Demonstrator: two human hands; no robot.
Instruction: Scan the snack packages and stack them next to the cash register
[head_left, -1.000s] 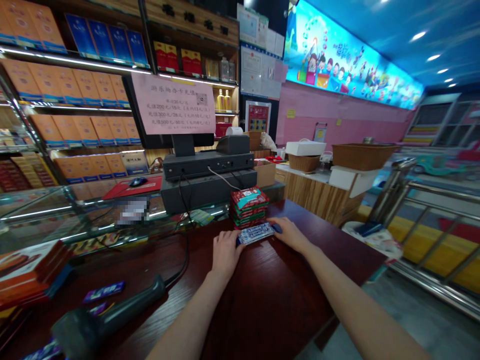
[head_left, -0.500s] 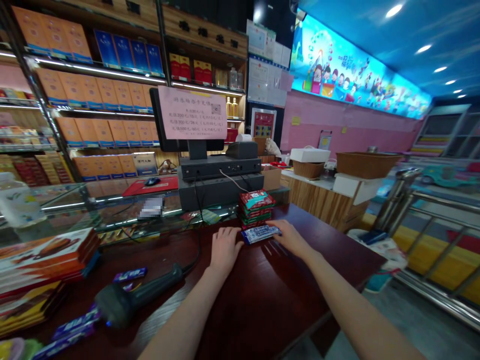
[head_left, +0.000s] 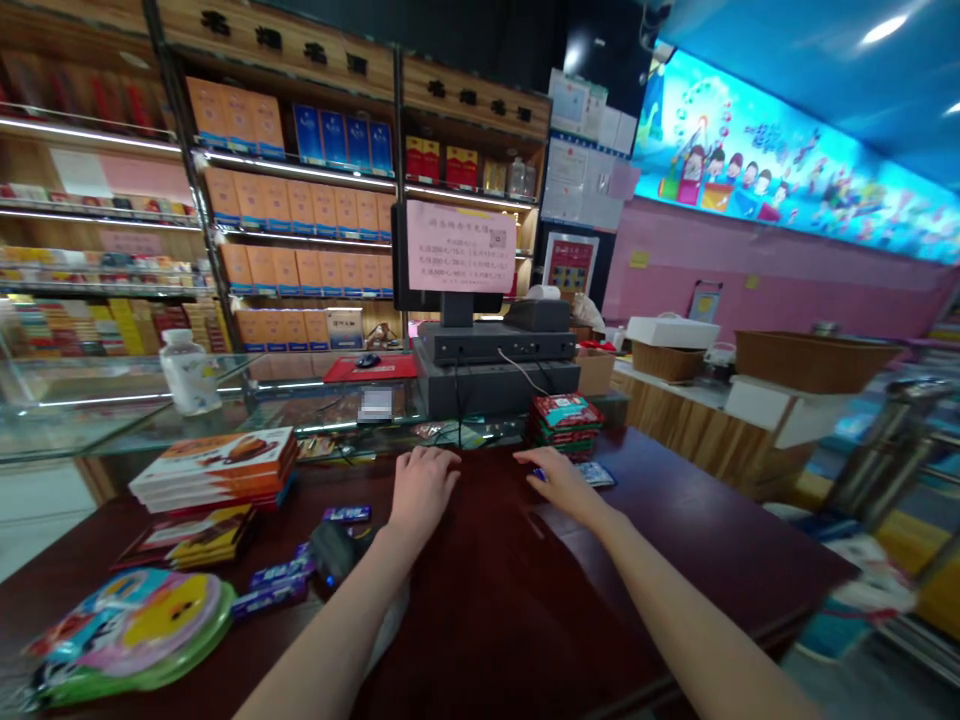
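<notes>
My left hand (head_left: 424,485) hovers over the dark wooden counter (head_left: 495,580), fingers loosely curved and thumb apart, with nothing visible in it. Beyond its wrist lies a dark handheld barcode scanner (head_left: 334,552), partly hidden by my forearm. My right hand (head_left: 562,482) is open, its fingers stretched to the left. It partly covers a blue-and-white snack packet (head_left: 598,474) lying flat; whether they touch, I cannot tell. Just behind that packet stands a stack of red and green snack packs (head_left: 564,424).
Left on the counter are orange-and-white boxes (head_left: 217,468), yellow-brown packs (head_left: 214,535), purple candy bars (head_left: 274,585) and a colourful toy pack (head_left: 142,625). A monitor stand with a cash drawer (head_left: 495,380) stands behind. A white bottle (head_left: 187,372) is on the glass case.
The view has turned left, bringing the toy pack into sight. My left hand has moved away from the blue packet. My right hand has let go of its end and lies across it.
</notes>
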